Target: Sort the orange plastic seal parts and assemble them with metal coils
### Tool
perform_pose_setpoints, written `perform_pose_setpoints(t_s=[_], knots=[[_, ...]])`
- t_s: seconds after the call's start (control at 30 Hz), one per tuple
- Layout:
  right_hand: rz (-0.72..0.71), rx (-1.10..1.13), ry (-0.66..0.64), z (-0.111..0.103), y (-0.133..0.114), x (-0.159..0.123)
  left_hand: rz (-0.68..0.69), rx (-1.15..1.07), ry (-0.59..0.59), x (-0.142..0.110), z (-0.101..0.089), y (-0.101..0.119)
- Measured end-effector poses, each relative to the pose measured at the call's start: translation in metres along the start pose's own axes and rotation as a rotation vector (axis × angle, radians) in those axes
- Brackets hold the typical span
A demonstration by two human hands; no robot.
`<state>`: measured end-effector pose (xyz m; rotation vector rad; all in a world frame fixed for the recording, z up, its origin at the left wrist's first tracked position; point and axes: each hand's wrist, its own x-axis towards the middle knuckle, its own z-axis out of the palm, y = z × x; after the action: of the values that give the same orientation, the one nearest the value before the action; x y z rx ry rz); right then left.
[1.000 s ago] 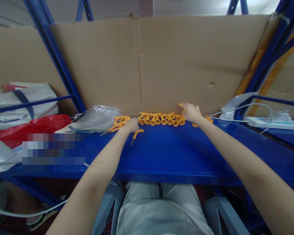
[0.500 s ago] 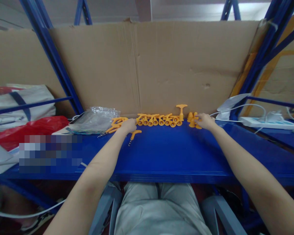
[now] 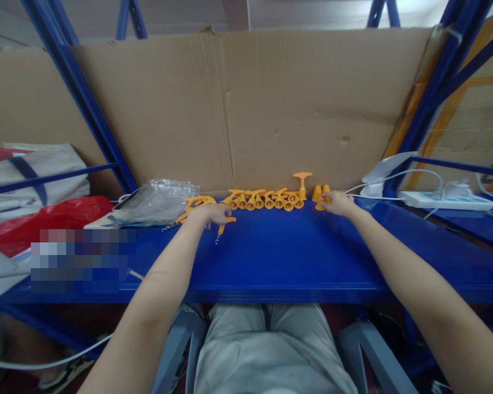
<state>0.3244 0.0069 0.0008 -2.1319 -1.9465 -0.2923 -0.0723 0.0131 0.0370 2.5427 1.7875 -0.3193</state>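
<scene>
My left hand (image 3: 214,213) is closed at the handle of an orange corkscrew (image 3: 221,231), whose metal spiral points down toward the blue shelf. Beside and partly behind that hand lie several more orange corkscrews (image 3: 195,202), their spirals showing. My right hand (image 3: 339,203) pinches a flared orange plastic sleeve (image 3: 320,207); the fingers cover part of it. Just behind stand similar orange sleeves (image 3: 316,191). Between my hands is a row of orange assembled corkscrews (image 3: 259,200) lying with their round openings toward me. One upright orange corkscrew (image 3: 302,185) stands at the row's right end.
A cardboard sheet (image 3: 296,109) closes off the back of the blue shelf (image 3: 279,251). Clear plastic bags (image 3: 160,200) and a red bag (image 3: 57,216) lie to the left. On the right are a white power strip (image 3: 447,201) and cables. Blue posts (image 3: 102,120) frame the sides.
My left hand has shifted slightly down onto the nearest corkscrew's handle. My right hand has moved slightly left with the flared sleeve in its fingers. The view has shifted a little.
</scene>
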Motion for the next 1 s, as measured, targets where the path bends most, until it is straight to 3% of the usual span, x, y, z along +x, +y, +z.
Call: perform_pose_setpoints(t_s=[0.13,0.5,0.73,1.0], knots=[[-0.004,0.016,0.011,0.0,0.0,0.0,-0.02,0.016,-0.071,0.002,0.001,0.002],[0.012,0.056,0.023,-0.002,-0.01,-0.003,0.081,-0.072,0.059,0.005,0.012,0.047],[0.026,0.007,0.093,-0.002,-0.02,-0.009,0.041,-0.158,0.025,0.007,0.014,0.044],[-0.031,0.163,0.14,-0.002,-0.027,-0.006,0.037,-0.163,0.064,0.01,0.017,0.044]])
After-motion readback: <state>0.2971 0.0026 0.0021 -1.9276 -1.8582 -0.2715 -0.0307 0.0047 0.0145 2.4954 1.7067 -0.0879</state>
